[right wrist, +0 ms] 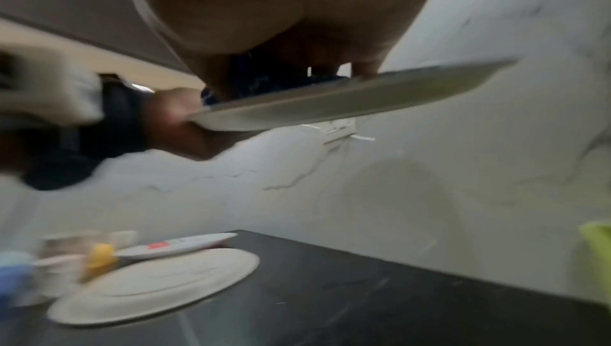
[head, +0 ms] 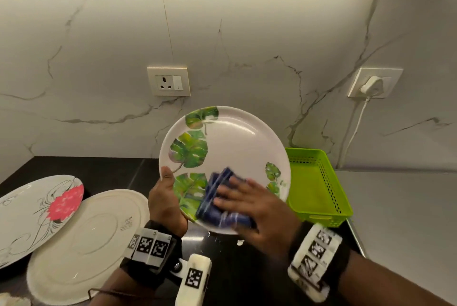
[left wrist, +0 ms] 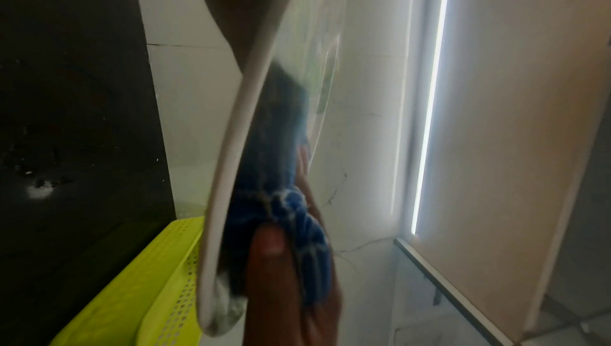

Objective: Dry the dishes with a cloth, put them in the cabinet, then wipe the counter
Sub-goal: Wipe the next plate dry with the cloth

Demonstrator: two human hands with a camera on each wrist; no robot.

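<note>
1 leafy plate (head: 237,147) up off the black counter (head: 111,172), 2 more lying to the left.
My left hand (head: 165,203) grips its near-left rim, thumb curled over the edge; my right hand (head: 257,204) presses a blue cloth (head: 217,204) flat on the near part of its face, fingers spread. Flower plate (head: 37,211) overlaps the upside-down plate (head: 84,244); green basket (head: 319,189) sits right.
</note>
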